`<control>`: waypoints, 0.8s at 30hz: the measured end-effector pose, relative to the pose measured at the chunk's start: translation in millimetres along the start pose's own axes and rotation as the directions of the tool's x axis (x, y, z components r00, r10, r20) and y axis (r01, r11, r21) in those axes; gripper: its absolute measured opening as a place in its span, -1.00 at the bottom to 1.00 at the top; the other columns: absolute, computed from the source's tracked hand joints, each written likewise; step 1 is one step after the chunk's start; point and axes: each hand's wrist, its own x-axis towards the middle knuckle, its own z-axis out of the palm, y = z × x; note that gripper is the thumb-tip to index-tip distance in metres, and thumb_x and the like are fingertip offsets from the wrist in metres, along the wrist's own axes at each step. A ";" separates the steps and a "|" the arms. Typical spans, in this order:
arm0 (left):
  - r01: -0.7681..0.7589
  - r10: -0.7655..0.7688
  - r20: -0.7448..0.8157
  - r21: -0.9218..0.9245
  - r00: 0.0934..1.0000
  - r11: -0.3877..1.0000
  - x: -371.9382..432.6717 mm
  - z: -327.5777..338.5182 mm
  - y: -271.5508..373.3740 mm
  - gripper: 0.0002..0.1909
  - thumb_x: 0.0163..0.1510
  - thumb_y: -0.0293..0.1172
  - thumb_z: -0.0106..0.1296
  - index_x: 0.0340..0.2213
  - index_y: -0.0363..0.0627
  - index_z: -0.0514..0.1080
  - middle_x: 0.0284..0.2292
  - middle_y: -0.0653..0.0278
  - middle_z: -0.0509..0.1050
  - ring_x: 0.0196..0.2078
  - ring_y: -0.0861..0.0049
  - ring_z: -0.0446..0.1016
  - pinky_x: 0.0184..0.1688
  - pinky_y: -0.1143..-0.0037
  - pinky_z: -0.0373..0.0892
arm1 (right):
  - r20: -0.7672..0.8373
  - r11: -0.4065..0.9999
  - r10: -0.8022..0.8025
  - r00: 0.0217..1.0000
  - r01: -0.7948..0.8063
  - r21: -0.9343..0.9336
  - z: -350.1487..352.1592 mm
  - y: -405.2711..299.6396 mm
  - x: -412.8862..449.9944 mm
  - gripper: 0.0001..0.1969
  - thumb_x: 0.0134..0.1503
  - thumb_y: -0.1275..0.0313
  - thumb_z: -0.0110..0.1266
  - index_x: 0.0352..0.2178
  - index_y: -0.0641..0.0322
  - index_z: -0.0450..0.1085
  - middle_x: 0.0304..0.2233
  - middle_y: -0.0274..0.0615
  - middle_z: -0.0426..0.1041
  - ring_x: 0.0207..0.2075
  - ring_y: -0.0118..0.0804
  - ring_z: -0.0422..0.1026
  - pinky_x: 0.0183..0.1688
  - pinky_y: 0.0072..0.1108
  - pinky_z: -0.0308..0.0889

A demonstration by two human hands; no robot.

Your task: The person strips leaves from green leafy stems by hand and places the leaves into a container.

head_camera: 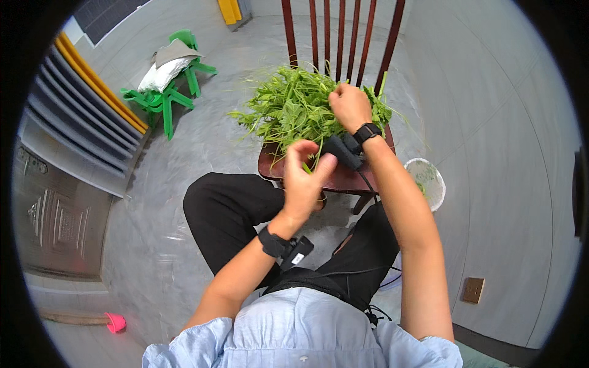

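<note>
A heap of leafy green vine shoots with thin tendrils covers most of the seat of a dark red wooden chair before me. My left hand is at the seat's front edge, thumb and fingers curved around a short green stem. At the right side of the heap, my right hand has its fingers curled against the leaves; whether they grip a shoot is hidden. Both wrists carry black straps, with a black device on the left and another below the right.
A white bucket with green bits inside stands right of the chair, near the grey wall. Green plastic stools bearing a white bag are at the far left. A thin black cable hangs from the right device. My knees flank the chair front.
</note>
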 end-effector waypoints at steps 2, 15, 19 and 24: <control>0.188 -0.113 0.205 -0.401 0.972 0.896 -7.1 9.9 -11.9 -0.54 0.00 -0.30 0.15 -0.15 -0.20 0.21 -0.26 0.34 0.32 -0.18 0.62 0.30 -0.05 0.55 0.24 | -0.057 0.982 0.112 0.992 -0.101 0.158 9.6 2.8 -2.7 -0.73 -0.05 0.27 -0.01 -0.46 0.27 0.46 -0.47 0.06 0.48 -0.39 0.05 0.46 -0.27 -0.31 0.35; 0.584 -0.380 0.468 -0.445 0.798 0.679 -15.6 25.9 6.3 -0.75 0.09 -0.20 0.03 -0.39 -0.16 0.36 -0.57 0.36 0.41 -0.63 0.62 0.40 -0.56 0.62 0.37 | 0.498 -0.540 0.321 0.806 -0.276 0.795 29.4 31.5 3.8 -0.78 0.17 0.32 -0.12 -0.50 0.24 0.26 -0.60 -0.19 0.33 -0.65 -0.32 0.28 -0.35 -0.31 0.43; 0.529 -0.383 0.415 -0.331 0.825 0.782 -20.0 26.6 14.4 -0.72 0.06 -0.21 0.07 -0.38 -0.20 0.37 -0.55 0.33 0.43 -0.64 0.63 0.41 -0.60 0.64 0.37 | -0.370 0.935 0.052 0.927 0.085 0.343 30.9 19.9 -8.1 -0.69 0.15 0.23 -0.08 -0.55 0.26 0.28 -0.67 -0.11 0.33 -0.64 -0.15 0.37 -0.51 -0.37 0.33; 0.549 -0.362 0.441 -0.436 0.821 0.713 -14.2 25.6 18.2 -0.72 0.05 -0.18 0.05 -0.41 -0.17 0.36 -0.58 0.33 0.42 -0.66 0.61 0.41 -0.60 0.61 0.39 | -0.308 0.914 -0.380 0.872 0.405 0.018 19.5 5.3 -10.2 -0.64 0.14 0.15 -0.07 -0.57 0.21 0.34 -0.67 -0.12 0.37 -0.66 -0.12 0.33 -0.57 -0.37 0.26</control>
